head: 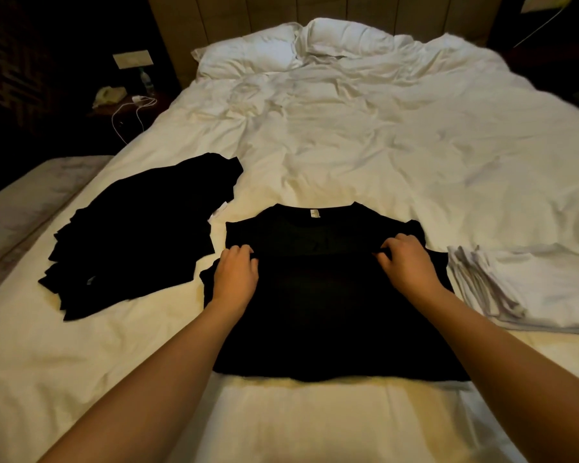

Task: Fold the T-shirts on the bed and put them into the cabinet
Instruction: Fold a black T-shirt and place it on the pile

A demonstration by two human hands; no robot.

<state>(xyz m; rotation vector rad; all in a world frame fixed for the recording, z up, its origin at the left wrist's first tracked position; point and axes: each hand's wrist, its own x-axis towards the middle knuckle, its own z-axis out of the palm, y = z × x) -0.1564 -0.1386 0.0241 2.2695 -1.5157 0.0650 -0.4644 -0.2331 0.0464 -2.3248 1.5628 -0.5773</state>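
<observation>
Pinching black T-shirt [328, 295], both hands.

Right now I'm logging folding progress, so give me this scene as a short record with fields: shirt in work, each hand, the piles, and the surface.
shirt in work: black T-shirt, flat, collar away from the person
left hand: left hand pinches a fold at the shirt's left side
right hand: right hand pinches the same fold at the right side
left pile: black T-shirts, loosely stacked
right pile: white garments, stacked
surface: white bed, rumpled
</observation>
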